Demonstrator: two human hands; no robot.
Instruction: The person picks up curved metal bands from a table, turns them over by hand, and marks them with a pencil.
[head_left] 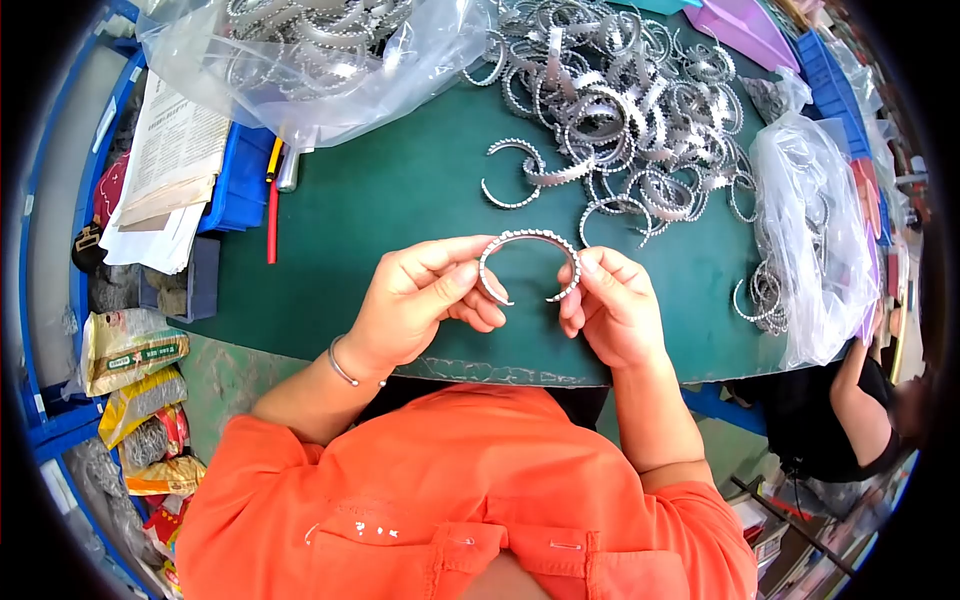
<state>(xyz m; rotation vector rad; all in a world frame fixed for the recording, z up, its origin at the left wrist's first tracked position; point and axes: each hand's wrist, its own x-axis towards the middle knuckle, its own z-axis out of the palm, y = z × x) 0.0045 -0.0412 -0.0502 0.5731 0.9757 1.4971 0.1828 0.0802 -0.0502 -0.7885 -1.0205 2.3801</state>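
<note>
Between my two hands is an open, C-shaped toothed metal ring [530, 236], its gap facing toward my body. My left hand [425, 297] pinches the ring's left side between thumb and fingers. On the opposite side, my right hand [618, 305] grips it the same way. Just beyond my hands, a few similar loose rings [513, 203] lie on the green table [360, 220]. Farther back sits a large tangled pile of toothed metal rings [610, 110].
A clear plastic bag [400, 90] of rings lies at the back left, another bag [810, 220] at the right. Papers [170, 140] rest by a blue bin [240, 180], near a red pen [272, 225]. A co-worker [840, 410] is at the right.
</note>
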